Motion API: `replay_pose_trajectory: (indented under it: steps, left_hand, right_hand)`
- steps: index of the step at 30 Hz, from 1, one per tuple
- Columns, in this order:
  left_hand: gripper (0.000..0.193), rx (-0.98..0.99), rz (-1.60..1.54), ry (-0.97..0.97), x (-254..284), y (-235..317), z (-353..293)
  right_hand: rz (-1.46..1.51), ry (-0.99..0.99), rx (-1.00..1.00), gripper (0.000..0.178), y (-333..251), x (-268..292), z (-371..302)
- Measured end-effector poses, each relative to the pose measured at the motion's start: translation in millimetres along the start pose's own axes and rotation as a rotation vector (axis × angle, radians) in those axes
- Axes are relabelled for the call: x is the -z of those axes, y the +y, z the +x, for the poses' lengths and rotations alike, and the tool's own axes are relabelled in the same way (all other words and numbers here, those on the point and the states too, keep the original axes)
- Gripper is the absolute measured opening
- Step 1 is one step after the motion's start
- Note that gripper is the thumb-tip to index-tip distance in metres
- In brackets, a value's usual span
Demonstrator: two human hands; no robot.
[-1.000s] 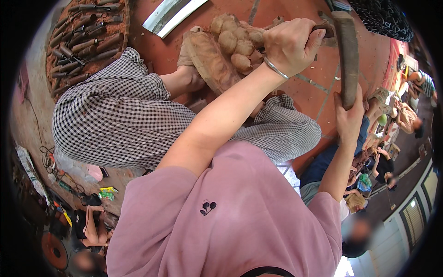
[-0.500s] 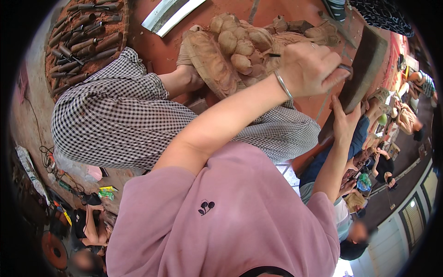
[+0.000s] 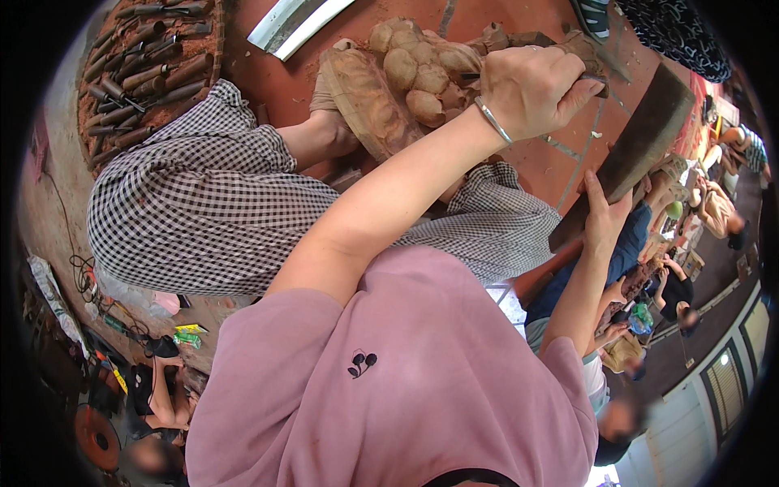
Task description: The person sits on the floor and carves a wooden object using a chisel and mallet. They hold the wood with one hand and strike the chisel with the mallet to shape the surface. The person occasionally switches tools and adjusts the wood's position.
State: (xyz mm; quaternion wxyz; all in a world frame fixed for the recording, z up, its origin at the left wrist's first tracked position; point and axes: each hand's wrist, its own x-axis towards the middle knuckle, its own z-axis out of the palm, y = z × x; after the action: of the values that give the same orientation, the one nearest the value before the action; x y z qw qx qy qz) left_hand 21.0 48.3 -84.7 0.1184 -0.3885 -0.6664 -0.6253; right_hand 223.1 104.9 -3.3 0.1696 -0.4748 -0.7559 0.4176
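A carved wooden piece (image 3: 365, 97) with a cluster of round, fruit-like knobs lies on the floor in front of me. My left hand (image 3: 535, 93), with a bangle at the wrist, is closed around a slim dark chisel (image 3: 595, 79). The chisel's thin end points left at the round knobs; whether it touches the wood I cannot tell. Lower right, my right hand (image 3: 607, 215) grips a long, flat, dark wooden mallet (image 3: 649, 126). The mallet slants up to the right, apart from the chisel's butt end.
A round tray (image 3: 217, 49) of wood-handled chisels stands at upper left. Near it lies a pale curved strip (image 3: 296, 28) on the red tiled floor. My bare foot (image 3: 329, 134) rests against the carving. Other people sit close by on the right, and another is at lower left.
My left hand has moved slightly up and away with the chisel. The mallet in my right hand has swung right, widening the gap from the chisel's butt.
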Motion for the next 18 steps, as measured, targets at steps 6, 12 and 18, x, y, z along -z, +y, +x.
replay_pose_trajectory:
  steps: [6, 12, 18]
  left_hand:
    - [0.031, 0.029, -0.006, 0.048, -1.2, -2.0, 2.0]
    - [0.031, 0.025, -0.009, 0.065, -0.6, -1.5, 1.7]
    - [0.031, 0.010, -0.030, 0.087, 2.4, -1.1, 0.7]
  right_hand:
    - [-0.329, 0.000, 0.073, 0.032, 4.1, -3.0, 2.0]
    - [-0.387, 0.021, 0.162, 0.030, -0.9, -14.4, -3.6]
    - [-0.338, 0.029, 0.146, 0.028, 1.9, -13.1, -7.9]
